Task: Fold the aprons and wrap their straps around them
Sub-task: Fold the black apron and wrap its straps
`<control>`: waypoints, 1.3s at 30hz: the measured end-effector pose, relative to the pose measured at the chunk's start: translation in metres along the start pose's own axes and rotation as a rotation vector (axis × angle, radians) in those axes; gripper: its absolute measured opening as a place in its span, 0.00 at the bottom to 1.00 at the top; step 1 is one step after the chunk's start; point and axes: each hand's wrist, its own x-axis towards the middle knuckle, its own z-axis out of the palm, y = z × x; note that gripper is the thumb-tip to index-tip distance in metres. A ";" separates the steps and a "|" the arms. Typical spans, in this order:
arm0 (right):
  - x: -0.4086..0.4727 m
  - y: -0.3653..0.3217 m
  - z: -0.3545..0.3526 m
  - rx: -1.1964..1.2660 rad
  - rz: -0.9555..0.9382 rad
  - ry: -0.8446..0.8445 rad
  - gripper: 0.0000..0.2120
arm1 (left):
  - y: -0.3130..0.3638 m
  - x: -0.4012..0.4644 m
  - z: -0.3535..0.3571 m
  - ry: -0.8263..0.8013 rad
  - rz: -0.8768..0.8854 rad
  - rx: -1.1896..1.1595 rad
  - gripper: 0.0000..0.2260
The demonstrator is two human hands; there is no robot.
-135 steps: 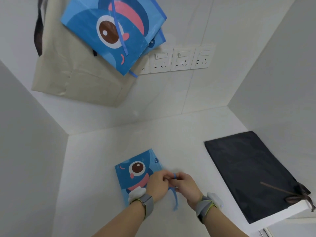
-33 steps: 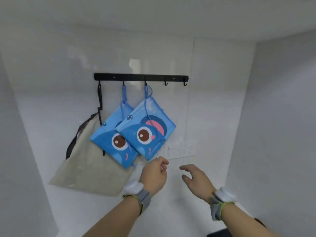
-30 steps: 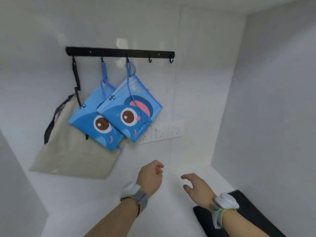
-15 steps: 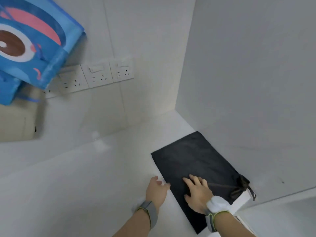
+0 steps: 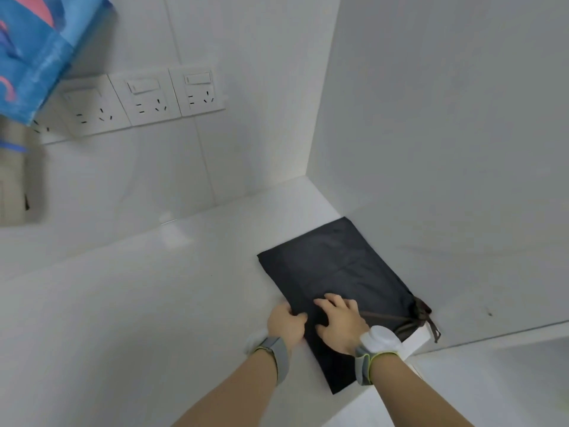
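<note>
Both hands moved onto the black apron (image 5: 335,272) now: left hand (image 5: 286,326) pinches its left edge, right hand (image 5: 340,323) presses flat, fingers spread.

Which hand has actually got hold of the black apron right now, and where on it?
The left hand grips the black apron at its left edge; the right hand only rests flat on top.

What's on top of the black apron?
The right hand lies flat on the black apron, and a brown strap crosses its near corner. The left hand grips its left edge. Whatever is beneath the hands is hidden.
</note>
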 end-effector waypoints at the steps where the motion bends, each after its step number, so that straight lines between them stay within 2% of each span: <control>1: -0.003 -0.004 0.005 0.027 0.004 0.030 0.29 | -0.001 0.000 -0.004 0.010 0.015 0.030 0.06; 5: -0.007 -0.036 0.018 0.100 -0.034 0.086 0.31 | -0.008 0.002 -0.038 0.101 0.080 0.106 0.05; 9: -0.006 -0.099 0.040 0.072 -0.165 0.041 0.31 | -0.028 -0.012 -0.114 0.245 0.106 0.181 0.05; 17: -0.029 -0.248 0.116 -0.157 -0.495 -0.040 0.31 | -0.130 -0.065 -0.284 0.467 -0.026 0.215 0.09; 21: -0.050 -0.303 0.152 -0.189 -0.537 -0.060 0.30 | -0.170 -0.088 -0.332 0.453 -0.084 0.158 0.12; 24: -0.054 -0.313 0.162 -0.218 -0.530 -0.027 0.31 | -0.184 -0.094 -0.343 0.361 -0.042 0.064 0.19; 26: -0.052 -0.311 0.160 -0.201 -0.538 -0.040 0.31 | -0.186 -0.096 -0.342 0.353 -0.015 0.081 0.21; 28: -0.048 -0.306 0.152 -0.027 -0.571 -0.091 0.30 | -0.184 -0.096 -0.333 0.428 -0.029 0.145 0.26; 30: -0.052 -0.298 0.142 0.253 -0.569 -0.105 0.28 | -0.182 -0.099 -0.325 0.572 -0.029 0.323 0.35; 31: -0.054 -0.292 0.137 0.362 -0.550 -0.082 0.28 | -0.181 -0.102 -0.319 0.612 0.027 0.431 0.36; 32: -0.055 -0.283 0.132 0.437 -0.516 -0.046 0.27 | -0.180 -0.102 -0.310 0.608 0.113 0.505 0.36; 34: -0.055 -0.262 0.126 0.526 -0.434 0.029 0.24 | -0.176 -0.101 -0.289 0.510 0.248 0.499 0.30; 39: -0.051 -0.203 0.107 0.635 -0.205 0.220 0.23 | -0.159 -0.092 -0.232 0.267 0.367 0.497 0.11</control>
